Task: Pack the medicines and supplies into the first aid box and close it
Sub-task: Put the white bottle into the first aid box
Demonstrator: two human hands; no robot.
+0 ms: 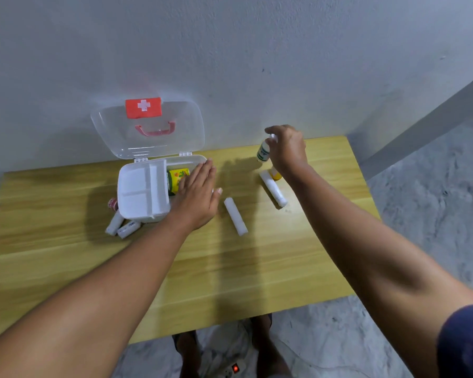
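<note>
The white first aid box [137, 216] stands open at the table's back left, its clear lid [148, 126] with a red cross leaning on the wall. A white divider tray [142, 186] sits in it beside a yellow-green package [176, 177]. My left hand [197, 195] lies flat, fingers apart, over the box's right side. My right hand [287, 148] grips a small white bottle [263, 152] by its top, above the table. Two white rolls [235, 216] [273, 188] lie on the table. A yellow item [276, 174] shows under my right wrist.
Two white tubes [122, 226] and a small red-and-white roll [112, 204] lie left of the box. The wooden table [230, 268] stands against a grey wall. On the floor below the front edge is a power strip [234, 369] with a lit red switch.
</note>
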